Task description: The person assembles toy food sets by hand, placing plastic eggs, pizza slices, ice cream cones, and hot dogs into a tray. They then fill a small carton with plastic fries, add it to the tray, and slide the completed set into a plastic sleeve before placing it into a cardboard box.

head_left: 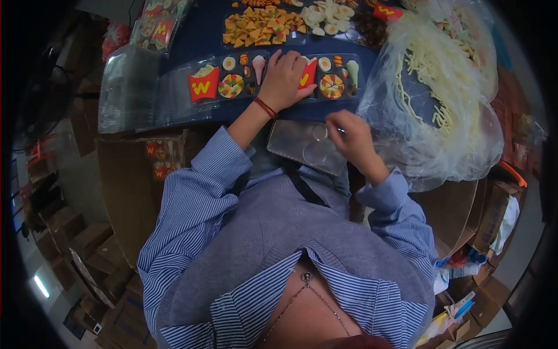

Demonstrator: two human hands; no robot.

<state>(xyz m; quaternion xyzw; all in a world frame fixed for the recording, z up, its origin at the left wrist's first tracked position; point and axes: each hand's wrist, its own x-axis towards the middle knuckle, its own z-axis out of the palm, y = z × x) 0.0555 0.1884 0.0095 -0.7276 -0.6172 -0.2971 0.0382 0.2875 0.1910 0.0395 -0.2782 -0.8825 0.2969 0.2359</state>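
Note:
My left hand [283,81] lies over the clear plastic tray [356,58] on the right, its fingers apart and its thumb extended. It covers part of a red toy French fries box [308,74] with a yellow mark. Another red toy fries box [203,84] sits in the left part of the trays, beside a miniature pizza [231,86] and a fried egg [229,63]. Above my lap, my right hand [352,138] is closed, with a small glint at its fingers; what it holds is not clear. A translucent plastic box [296,142] rests beneath it.
Several orange triangular pieces [256,28] and egg-like pieces [327,17] are heaped at the back. A clear bag of pale toy fries strips [430,87] spreads over the right side. Stacked clear trays [129,87] stand left, above a cardboard box [125,192].

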